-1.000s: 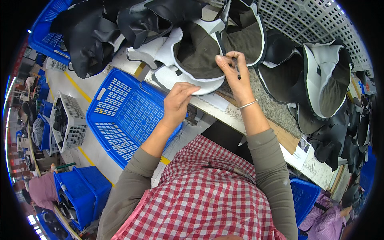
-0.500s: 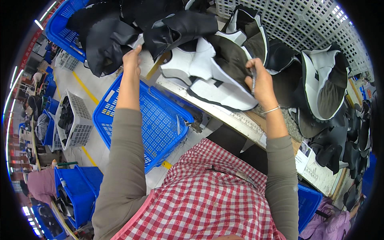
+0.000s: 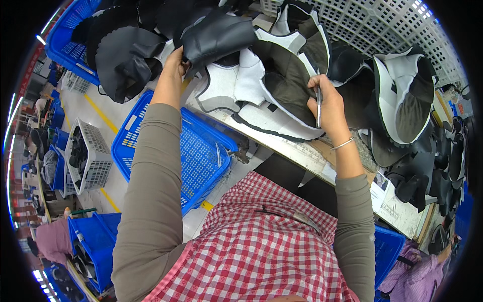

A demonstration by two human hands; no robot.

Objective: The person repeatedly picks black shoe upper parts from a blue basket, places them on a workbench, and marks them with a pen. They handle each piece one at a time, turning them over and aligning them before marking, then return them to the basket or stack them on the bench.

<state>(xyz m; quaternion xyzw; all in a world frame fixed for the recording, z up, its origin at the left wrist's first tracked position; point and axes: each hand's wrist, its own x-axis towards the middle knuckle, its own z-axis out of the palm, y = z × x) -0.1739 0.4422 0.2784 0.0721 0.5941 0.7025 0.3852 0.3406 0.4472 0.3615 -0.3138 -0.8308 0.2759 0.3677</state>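
My left hand (image 3: 174,65) is closed on the near left edge of a black leather shoe upper (image 3: 219,39), which tilts up over the pile; its fingertips are partly hidden behind it. My right hand (image 3: 329,105) grips a slim silver pen-like tool (image 3: 318,106), held upright between thumb and fingers. Just left of that hand lies an upper with white lining (image 3: 250,78) and a dark brown inside, spread on the table. Another dark upper (image 3: 123,58) hangs beyond my left hand, over the side of the pile.
A blue basket (image 3: 198,151) stands below the table's left end. The worktable (image 3: 294,151) carries more uppers, including a white-lined one (image 3: 402,95) at right. A large pale crate (image 3: 372,30) leans behind. At far left are a grey crate (image 3: 98,166) and blue bins (image 3: 95,241).
My left hand has shifted slightly right, from beside a pale edge to the black upper. That upper has turned, and its opening no longer shows. My right hand keeps nearly the same place.
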